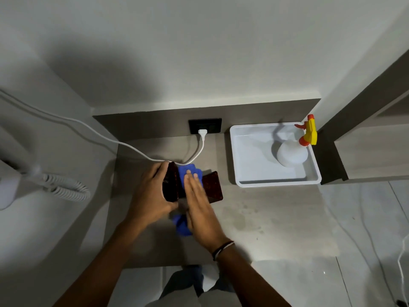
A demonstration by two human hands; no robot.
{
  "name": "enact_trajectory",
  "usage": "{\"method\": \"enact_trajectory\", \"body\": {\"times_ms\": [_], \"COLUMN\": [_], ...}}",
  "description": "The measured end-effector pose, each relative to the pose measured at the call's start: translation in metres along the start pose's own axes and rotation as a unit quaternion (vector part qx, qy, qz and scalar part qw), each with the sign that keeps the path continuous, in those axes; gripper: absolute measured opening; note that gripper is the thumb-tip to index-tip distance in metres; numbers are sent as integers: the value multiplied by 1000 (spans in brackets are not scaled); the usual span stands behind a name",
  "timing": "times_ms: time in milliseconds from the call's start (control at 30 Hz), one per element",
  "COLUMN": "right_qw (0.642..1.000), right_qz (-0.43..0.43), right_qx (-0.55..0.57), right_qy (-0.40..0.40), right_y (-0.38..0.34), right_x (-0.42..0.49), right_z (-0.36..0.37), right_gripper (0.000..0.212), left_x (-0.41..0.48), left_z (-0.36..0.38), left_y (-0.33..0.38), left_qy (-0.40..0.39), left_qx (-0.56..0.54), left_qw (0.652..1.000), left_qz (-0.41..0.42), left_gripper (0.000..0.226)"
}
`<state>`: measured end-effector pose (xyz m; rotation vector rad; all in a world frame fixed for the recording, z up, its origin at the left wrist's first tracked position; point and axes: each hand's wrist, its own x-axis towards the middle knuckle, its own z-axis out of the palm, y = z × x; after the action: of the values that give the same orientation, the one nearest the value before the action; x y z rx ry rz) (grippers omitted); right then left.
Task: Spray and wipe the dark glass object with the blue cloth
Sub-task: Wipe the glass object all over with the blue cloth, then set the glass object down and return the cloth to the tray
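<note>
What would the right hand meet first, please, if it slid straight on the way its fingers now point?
Probably the white cord lying just past the blue cloth under the right hand, then the wall socket; depth is hard to judge.

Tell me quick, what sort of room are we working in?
Probably a hotel room vanity counter: a wall-mounted hair dryer with coiled cord, a wall outlet set in the backsplash, and a white tray holding the spray bottle.

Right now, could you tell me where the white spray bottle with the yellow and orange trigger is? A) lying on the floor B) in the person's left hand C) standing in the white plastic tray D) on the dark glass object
C: the white spray bottle with the yellow and orange trigger stands in the white plastic tray, away from both hands.
</note>
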<state>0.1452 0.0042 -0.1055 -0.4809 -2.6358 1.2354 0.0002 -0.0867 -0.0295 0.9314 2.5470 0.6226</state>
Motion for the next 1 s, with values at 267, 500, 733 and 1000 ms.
{"method": "enact_trajectory", "body": {"times_ms": [267, 500, 733, 1000], "right_qw": [991, 980, 977, 910], "right_qz": [126, 125, 133, 146], "right_qx": [38, 49, -139, -344], "right_qy": [21, 147, 93, -177], "right_y": [66, 74, 127, 175], "right_x": [-24, -1, 62, 97], "right_z": [-70, -137, -165, -114], "right_gripper": [73, 70, 78, 82], "left_x": [0, 15, 18, 17], "left_z": [-7, 14, 36, 43], "left_y": [7, 41, 42, 40], "left_qy": [-2, -6, -42, 14], "left_qx": [63, 110, 97, 119], "left_qw": [995, 988, 992, 985], "left_qz": [77, 104, 67, 124], "left_gripper": [113, 116, 126, 116]}}
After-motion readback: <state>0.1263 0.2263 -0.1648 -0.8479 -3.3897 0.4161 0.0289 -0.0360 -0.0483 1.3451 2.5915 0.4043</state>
